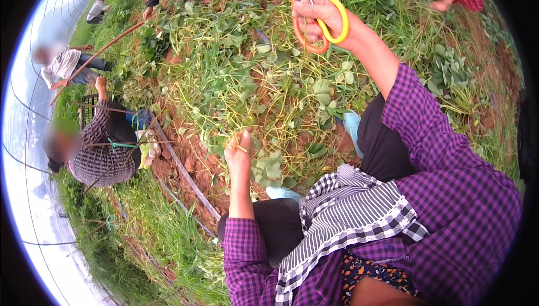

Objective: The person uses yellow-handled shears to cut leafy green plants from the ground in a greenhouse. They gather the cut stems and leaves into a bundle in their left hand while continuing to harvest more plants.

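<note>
My left hand (pixel 238 156) is closed around a small bunch of yellowish plant stems (pixel 233 141), thumb upward, just above the leafy ground in front of my knees. A leafy sprig (pixel 269 168) hangs beside that wrist. At the upper right, my right hand (pixel 322 19) grips scissors (pixel 344 14) with one yellow and one orange handle loop. Their blades point up toward the picture's top edge, where the tips are cut off. Below both hands spreads a mat of trailing stems and leaves (pixel 269 91) over reddish soil (pixel 194 154).
A co-worker (pixel 105 150) sits low at left, near a black plastic crate (pixel 87 110). Other people are at the top left, top right and far left. A long wooden pole (pixel 99 61) slants at left. Hoses (pixel 183 169) run along the soil. Light-blue boots (pixel 353 131) are under me.
</note>
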A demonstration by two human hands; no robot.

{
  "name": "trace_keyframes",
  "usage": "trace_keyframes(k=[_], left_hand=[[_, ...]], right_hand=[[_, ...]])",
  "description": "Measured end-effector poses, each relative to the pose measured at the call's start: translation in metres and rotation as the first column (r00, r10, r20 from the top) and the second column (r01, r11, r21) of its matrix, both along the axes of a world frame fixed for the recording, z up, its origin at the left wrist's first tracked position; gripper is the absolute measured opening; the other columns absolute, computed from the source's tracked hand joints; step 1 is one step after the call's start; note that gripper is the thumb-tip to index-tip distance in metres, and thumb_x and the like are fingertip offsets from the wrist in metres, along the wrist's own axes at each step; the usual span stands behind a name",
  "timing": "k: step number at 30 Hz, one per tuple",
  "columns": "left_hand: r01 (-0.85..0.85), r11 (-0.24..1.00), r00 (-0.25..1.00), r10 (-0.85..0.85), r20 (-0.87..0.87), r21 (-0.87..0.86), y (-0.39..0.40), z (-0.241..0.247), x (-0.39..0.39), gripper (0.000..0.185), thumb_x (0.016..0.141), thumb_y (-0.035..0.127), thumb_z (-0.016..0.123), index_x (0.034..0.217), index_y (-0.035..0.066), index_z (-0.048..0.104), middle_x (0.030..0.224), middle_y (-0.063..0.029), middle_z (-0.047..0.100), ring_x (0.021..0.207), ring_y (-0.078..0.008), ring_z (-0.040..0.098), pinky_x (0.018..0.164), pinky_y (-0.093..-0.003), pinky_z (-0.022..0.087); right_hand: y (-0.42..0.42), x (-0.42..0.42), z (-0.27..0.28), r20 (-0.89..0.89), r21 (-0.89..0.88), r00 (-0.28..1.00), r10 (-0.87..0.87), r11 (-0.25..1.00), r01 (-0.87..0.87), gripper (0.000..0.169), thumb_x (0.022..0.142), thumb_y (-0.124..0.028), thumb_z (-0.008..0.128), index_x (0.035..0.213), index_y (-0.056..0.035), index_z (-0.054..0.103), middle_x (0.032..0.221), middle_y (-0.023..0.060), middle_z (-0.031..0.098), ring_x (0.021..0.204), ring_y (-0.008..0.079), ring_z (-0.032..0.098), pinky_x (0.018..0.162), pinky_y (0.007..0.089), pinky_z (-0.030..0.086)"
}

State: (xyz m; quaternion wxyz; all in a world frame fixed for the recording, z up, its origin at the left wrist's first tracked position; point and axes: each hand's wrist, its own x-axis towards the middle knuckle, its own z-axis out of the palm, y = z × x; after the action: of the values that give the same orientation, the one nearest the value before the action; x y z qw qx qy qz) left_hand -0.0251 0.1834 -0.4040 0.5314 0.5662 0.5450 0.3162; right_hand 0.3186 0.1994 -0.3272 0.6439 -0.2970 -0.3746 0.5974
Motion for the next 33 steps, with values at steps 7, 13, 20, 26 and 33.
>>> trace_keyframes(k=[7, 13, 20, 26, 33], left_hand=[[0.057, 0.952, 0.998, -0.049, -0.033, 0.302, 0.025, -0.006, 0.014, 0.021, 0.086, 0.017, 0.058, 0.101, 0.004, 0.063, 0.074, 0.0040, 0.054, 0.062, -0.0041, 0.044, 0.056, -0.0190, 0.035], [0.040, 0.999, 0.983, -0.034, -0.180, 0.030, 0.010, 0.002, -0.006, 0.021, 0.084, 0.018, 0.061, 0.097, 0.002, 0.063, 0.067, 0.0035, 0.055, 0.060, -0.0062, 0.049, 0.053, -0.0233, 0.038], [0.260, 0.965, 0.812, -0.191, -0.552, 0.048, 0.006, -0.016, -0.031, 0.027, 0.083, 0.032, 0.058, 0.094, 0.008, 0.064, 0.075, -0.0160, 0.062, 0.071, -0.0277, 0.059, 0.066, -0.0367, 0.044], [0.348, 0.927, 0.777, -0.203, -0.596, 0.138, 0.009, -0.011, -0.010, 0.029, 0.082, 0.031, 0.059, 0.092, 0.004, 0.064, 0.071, -0.0109, 0.062, 0.065, -0.0182, 0.055, 0.064, -0.0322, 0.043], [0.305, 0.951, 0.725, -0.193, -0.661, 0.056, 0.027, -0.003, -0.008, 0.035, 0.080, 0.041, 0.056, 0.093, 0.010, 0.065, 0.082, -0.0183, 0.063, 0.081, -0.0327, 0.060, 0.072, -0.0401, 0.044]], right_hand=[[-0.031, -0.045, 0.028, 0.000, 0.261, 0.909, 0.417, 0.877, -0.402, 0.029, 0.084, -0.031, 0.058, 0.071, -0.0069, 0.049, 0.062, -0.0020, 0.042, 0.041, 0.0056, 0.037, 0.045, 0.0216, 0.035], [-0.014, -0.015, 0.001, 0.947, 0.279, 0.045, -0.319, 0.881, 0.383, 0.035, 0.078, -0.037, 0.065, 0.083, -0.0034, 0.061, 0.057, -0.0006, 0.051, 0.048, 0.0061, 0.047, 0.046, 0.0231, 0.038], [-0.078, -0.043, 0.068, -0.400, 0.273, 0.916, 0.030, 0.958, 0.088, 0.031, 0.094, -0.034, 0.040, 0.075, -0.0093, 0.044, 0.060, -0.0031, 0.035, 0.043, 0.0069, 0.036, 0.060, 0.0292, 0.047], [-0.143, -0.096, 0.103, -0.190, 0.798, 0.593, 0.782, 0.475, -0.371, 0.034, 0.094, -0.027, 0.037, 0.126, -0.0152, 0.042, 0.094, 0.0184, 0.061, 0.071, 0.0332, 0.062, 0.068, 0.0442, 0.052], [-0.179, -0.102, 0.140, -0.378, 0.683, 0.679, 0.630, 0.684, -0.255, 0.030, 0.095, -0.028, 0.036, 0.119, -0.0122, 0.044, 0.078, 0.0138, 0.059, 0.066, 0.0303, 0.061, 0.063, 0.0445, 0.051]])
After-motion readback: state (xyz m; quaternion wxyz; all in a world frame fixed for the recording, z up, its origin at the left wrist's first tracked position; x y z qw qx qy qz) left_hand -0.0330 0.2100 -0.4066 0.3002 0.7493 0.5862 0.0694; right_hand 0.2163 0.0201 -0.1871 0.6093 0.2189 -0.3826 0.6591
